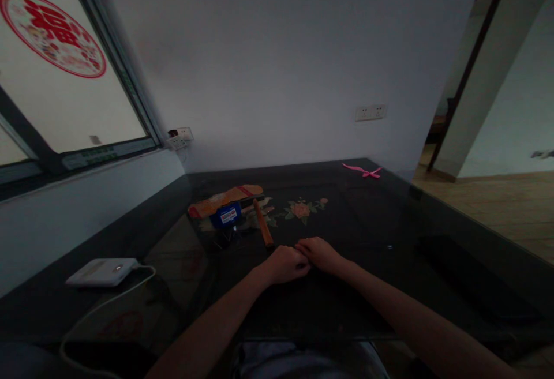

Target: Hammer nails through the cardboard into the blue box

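My left hand rests on the dark table, its fingers curled into a loose fist. Touching it at the knuckles is my right hand, also closed; nothing shows in either hand. Just beyond my left hand lies a tool with a wooden handle and a dark head, apparently a hammer. Next to its head sits a blue item with a white label. Behind that is a long, flat orange-brown piece with red ends. A small dark or clear object in front of the blue item is too dim to name.
A white power bank with a white cable lies at left. A pink ribbon is at the table's far right. A dark flat object lies at right. The glossy table meets a wall behind and a window side at left.
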The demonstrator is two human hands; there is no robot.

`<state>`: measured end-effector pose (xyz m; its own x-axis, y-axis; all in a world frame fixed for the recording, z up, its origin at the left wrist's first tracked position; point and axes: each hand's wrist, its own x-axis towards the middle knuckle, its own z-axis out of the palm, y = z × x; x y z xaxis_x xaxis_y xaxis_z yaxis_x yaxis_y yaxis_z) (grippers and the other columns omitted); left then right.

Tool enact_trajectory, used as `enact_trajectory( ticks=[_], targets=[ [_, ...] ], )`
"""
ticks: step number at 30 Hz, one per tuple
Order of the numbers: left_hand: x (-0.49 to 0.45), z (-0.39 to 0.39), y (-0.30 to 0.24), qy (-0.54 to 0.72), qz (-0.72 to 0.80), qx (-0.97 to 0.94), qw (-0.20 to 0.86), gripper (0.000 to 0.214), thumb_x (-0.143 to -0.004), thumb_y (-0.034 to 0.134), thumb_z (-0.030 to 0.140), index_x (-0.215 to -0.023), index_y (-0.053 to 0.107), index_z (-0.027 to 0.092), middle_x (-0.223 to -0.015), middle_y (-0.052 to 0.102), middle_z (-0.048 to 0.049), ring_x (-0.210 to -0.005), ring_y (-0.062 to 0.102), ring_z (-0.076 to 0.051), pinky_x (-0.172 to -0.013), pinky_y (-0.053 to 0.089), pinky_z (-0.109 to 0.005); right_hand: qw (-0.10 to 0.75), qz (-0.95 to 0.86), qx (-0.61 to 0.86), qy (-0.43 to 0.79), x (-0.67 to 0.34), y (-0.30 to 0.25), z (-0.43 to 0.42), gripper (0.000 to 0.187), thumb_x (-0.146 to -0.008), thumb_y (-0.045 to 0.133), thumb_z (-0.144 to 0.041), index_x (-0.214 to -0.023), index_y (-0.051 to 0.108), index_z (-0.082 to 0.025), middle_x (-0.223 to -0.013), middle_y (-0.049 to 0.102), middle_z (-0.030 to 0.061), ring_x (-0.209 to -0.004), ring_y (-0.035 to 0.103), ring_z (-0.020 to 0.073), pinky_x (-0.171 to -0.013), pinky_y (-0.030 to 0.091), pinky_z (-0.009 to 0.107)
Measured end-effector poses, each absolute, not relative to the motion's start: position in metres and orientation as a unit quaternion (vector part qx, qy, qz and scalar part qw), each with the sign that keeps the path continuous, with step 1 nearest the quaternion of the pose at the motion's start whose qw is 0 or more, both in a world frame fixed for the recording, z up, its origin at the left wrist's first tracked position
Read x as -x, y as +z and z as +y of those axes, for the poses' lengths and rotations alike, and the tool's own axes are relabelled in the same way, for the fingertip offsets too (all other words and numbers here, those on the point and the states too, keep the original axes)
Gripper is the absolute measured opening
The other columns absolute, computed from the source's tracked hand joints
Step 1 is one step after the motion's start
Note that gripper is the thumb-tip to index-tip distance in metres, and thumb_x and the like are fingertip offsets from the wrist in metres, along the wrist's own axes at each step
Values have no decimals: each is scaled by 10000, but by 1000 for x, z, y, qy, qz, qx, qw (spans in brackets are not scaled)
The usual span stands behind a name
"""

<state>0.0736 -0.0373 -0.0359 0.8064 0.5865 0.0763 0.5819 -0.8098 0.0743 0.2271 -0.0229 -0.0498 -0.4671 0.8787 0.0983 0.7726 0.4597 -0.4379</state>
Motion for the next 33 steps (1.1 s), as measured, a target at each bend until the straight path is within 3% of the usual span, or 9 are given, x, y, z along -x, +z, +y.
enact_trajectory(
  ticks=[33],
  targets=[
    [-72, -35, -41, 46, 304, -951, 21, 236, -844, 479, 285, -715, 642, 174, -727, 680, -28, -672, 625, -142, -575, 398, -207, 149, -845, 490, 151, -227, -46, -25, 346, -924, 366, -287, -766, 641, -151, -737, 667, 63, -655, 573, 136, -565, 295, 234]
  ],
)
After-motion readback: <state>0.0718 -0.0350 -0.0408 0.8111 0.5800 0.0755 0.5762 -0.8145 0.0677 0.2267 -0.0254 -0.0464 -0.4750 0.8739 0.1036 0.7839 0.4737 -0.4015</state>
